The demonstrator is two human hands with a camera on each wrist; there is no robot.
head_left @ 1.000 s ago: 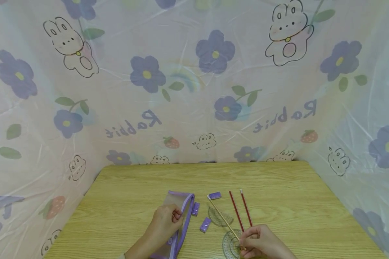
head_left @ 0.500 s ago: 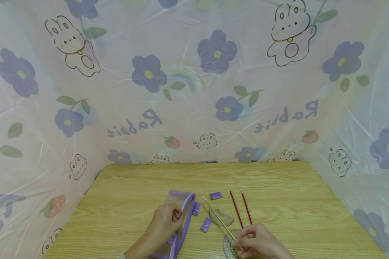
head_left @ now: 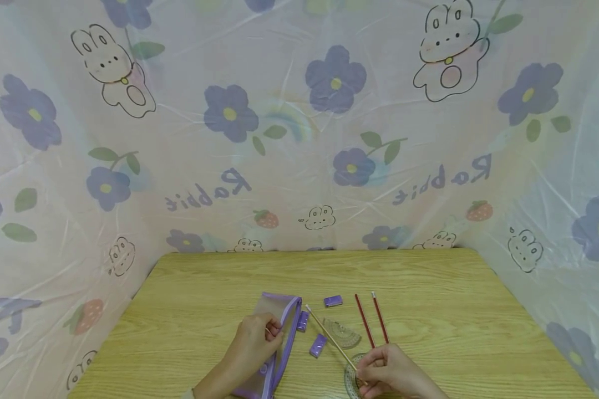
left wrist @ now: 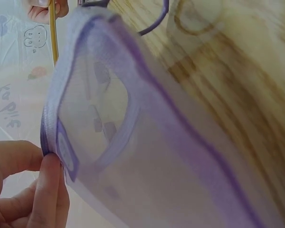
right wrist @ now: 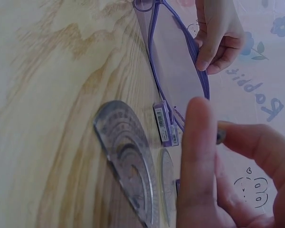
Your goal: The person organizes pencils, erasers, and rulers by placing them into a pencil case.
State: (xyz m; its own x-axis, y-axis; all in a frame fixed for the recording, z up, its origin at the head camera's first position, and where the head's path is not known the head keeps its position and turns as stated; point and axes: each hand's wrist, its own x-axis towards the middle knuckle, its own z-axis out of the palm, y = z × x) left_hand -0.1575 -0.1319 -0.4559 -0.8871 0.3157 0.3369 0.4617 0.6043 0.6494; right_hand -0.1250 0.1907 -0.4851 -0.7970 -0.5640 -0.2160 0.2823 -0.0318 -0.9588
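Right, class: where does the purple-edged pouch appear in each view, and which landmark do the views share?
Head: pouch near the bottom, just left of centre.
Left wrist: large, across the middle, running to the bottom edge.
Right wrist: upper part, right of centre.
Shared landmark: the left hand pinching its edge.

The head view crops the counter (head_left: pixel 454 310) and purple pouch (head_left: pixel 282 357) at their near edges. The right hand (head_left: pixel 388 370) hides the near ends of two red pencils (head_left: pixel 364 320) and part of one protractor (head_left: pixel 350 380).
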